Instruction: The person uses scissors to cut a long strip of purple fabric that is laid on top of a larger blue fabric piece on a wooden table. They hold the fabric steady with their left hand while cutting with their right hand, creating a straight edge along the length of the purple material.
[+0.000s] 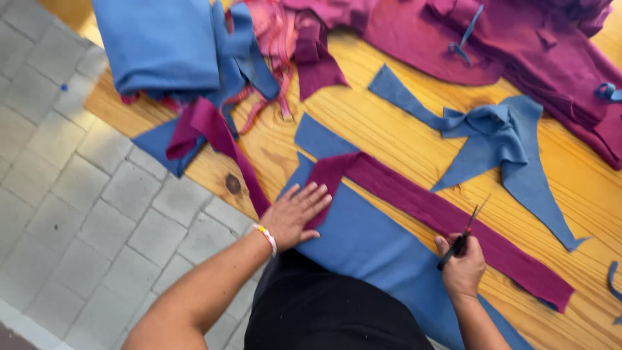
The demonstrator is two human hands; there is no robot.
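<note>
View from above a wooden bench (402,129) beside a grey paved floor (71,194). A large blue sheet (369,246) lies flat at the near edge, with a long magenta strip (447,220) laid diagonally over it and running onto the bare wood. Stacked magenta cloth (531,52) fills the far right; a folded blue stack (162,45) sits far left, with loose magenta, blue and striped pieces beside it. A knotted blue offcut (499,133) lies well apart to the right, and another blue scrap (612,279) shows at the right edge.

The left hand (298,214), fingers spread and flat, presses down where the strip's near end meets the sheet; its grip is open, clamped on nothing. The right hand (461,266) is closed around the handles of scissors (463,233), the blades pointing up over the strip's edge; whether the blades are parted is too small to tell.

Judged from the layout, several pieces are already cut, while the sheet under the strip appears largely uncut, so most of this cut seems to remain.
</note>
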